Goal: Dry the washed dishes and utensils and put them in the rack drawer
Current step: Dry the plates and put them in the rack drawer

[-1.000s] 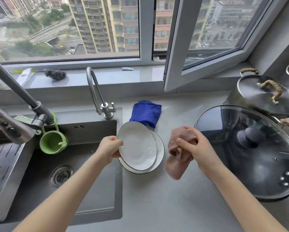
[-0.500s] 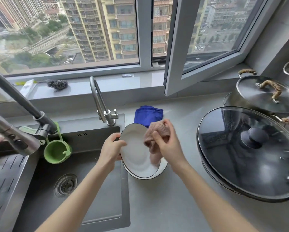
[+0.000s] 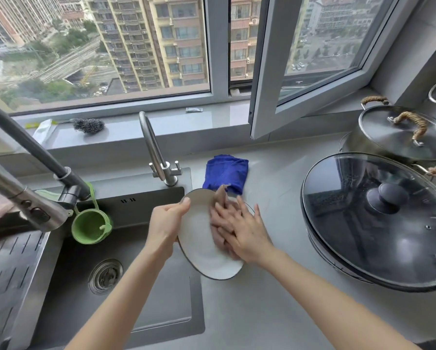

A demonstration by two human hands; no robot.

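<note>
- while my left hand [image 3: 165,223] grips the white plate [image 3: 201,251] by its left rim, thumb on the face and the other fingers hidden behind it, the plate stands tilted over the right edge of the sink [image 3: 111,311].
- my right hand [image 3: 242,233] lies flat on the plate's face, fingers [image 3: 224,215] straight and slightly spread. it presses the pink cloth [image 3: 220,198] against the plate and curls round nothing.
- the pink cloth is mostly hidden under that hand. one corner shows past the fingertips, at the plate's far rim.
- a folded blue cloth [image 3: 225,173] lies on the counter just beyond the sink's right rear corner, close behind the plate.
- a small tap [image 3: 152,147] stands on the sink's rear rim, near its right end.
- a green cup [image 3: 90,223] hangs inside the sink at the rear left, below the large tap [image 3: 30,157].
- a glass lid [image 3: 350,198] with a dark knob sits well to the right of the sink.
</note>
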